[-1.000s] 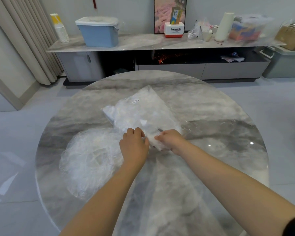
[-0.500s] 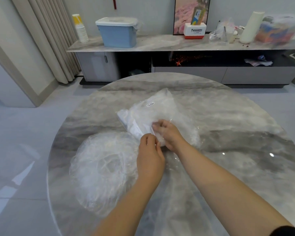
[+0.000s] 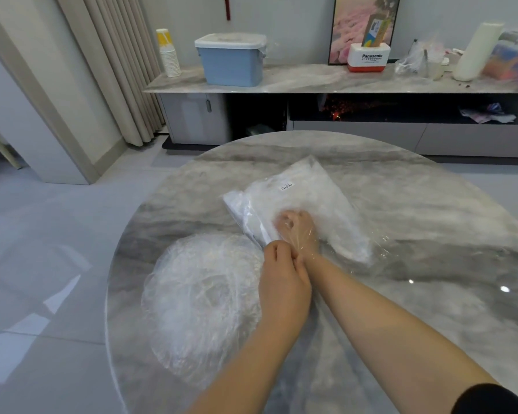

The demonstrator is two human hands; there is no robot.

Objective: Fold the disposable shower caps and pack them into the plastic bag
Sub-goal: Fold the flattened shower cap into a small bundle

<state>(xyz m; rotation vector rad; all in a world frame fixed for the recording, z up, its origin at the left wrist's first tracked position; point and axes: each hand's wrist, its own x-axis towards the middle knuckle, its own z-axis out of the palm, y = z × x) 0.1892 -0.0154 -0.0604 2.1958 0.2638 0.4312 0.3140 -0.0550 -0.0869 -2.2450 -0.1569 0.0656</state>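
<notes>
A clear plastic bag (image 3: 311, 198) with a small white label lies slanted in the middle of the round marble table (image 3: 431, 222), holding white folded shower caps. My right hand (image 3: 298, 231) is pushed inside the bag's near mouth, seen through the film, fingers curled; what it holds is unclear. My left hand (image 3: 281, 279) pinches the bag's open edge beside my right wrist. A loose pile of crumpled clear shower caps (image 3: 201, 297) sits on the table to the left of my left hand.
The table's left edge runs close to the cap pile, with grey floor tiles beyond. A long sideboard (image 3: 311, 82) stands behind the table, carrying a blue lidded bin (image 3: 231, 61), stacked paper cups (image 3: 169, 55) and a white-and-red box (image 3: 368, 58).
My right hand has slid from the bag's mouth into the bag. My left hand has moved right and now grips the bag's edge at my right wrist. The view has shifted left.
</notes>
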